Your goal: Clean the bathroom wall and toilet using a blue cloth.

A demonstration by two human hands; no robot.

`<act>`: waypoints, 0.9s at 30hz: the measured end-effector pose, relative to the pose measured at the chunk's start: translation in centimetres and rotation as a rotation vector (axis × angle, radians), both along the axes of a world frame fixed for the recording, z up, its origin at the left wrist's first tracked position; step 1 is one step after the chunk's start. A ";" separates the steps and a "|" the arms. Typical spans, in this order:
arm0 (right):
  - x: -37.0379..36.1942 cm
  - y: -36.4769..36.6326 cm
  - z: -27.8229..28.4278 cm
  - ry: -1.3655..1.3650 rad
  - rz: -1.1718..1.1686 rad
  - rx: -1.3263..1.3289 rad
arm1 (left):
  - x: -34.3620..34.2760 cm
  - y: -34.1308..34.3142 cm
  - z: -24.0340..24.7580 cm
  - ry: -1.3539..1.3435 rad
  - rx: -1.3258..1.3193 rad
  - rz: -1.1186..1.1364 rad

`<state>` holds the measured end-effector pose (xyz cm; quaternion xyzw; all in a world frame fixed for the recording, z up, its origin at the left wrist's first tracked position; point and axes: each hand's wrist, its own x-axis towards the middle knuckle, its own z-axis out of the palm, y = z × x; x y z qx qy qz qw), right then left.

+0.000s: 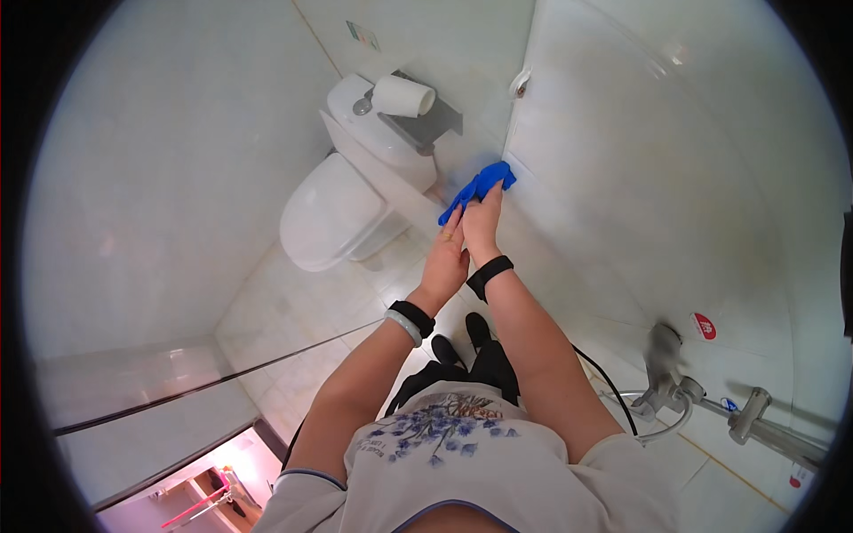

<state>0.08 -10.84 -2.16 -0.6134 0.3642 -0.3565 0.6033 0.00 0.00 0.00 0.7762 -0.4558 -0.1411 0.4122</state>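
Well — blue cloth [481, 183] near closed toilet [330, 211].

1. The place is a bathroom, with toilet and washing fittings close together.
2. A white toilet [330, 213] stands with its lid down, its tank [355, 94] near the back wall [453, 40].
3. A white paper roll [400, 96] shows just by the tank.
4. On the right are a metal tap [662, 377] and a metal bar [786, 444].
5. Glossy, pale side walls [178, 160] enclose a tiled floor [289, 302].
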 end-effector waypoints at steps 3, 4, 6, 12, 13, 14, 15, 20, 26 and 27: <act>-0.2 -0.8 -2.1 0.029 0.009 0.065 | -0.4 -0.7 -1.5 0.028 0.073 0.012; -0.3 -1.2 -3.3 0.056 0.004 0.080 | -0.6 -0.9 -1.7 0.029 0.129 0.003; 0.0 -1.8 -4.9 0.078 0.021 0.092 | -0.6 -1.0 -2.2 0.026 0.183 0.016; -0.1 -4.3 -11.9 0.069 0.004 0.285 | -2.0 -1.1 -3.9 0.113 0.442 0.017; 0.2 -3.9 -12.0 0.071 0.036 0.291 | -2.0 -0.1 -4.2 0.118 0.448 0.050; 0.4 -3.6 -12.1 0.032 0.056 0.454 | -2.1 0.9 -4.4 0.147 0.437 0.059; 0.4 -3.5 -12.0 -0.005 0.070 0.613 | -2.3 1.7 -4.6 0.174 0.420 0.064; 0.0 -2.7 -9.1 0.013 0.158 0.669 | -3.4 4.1 -6.5 0.188 0.325 0.223; -1.7 3.6 1.5 0.035 0.266 0.763 | -4.4 3.9 -5.9 0.312 0.059 0.582; -2.1 4.2 2.3 -0.016 0.370 0.746 | -4.5 3.8 -5.7 0.341 0.021 0.666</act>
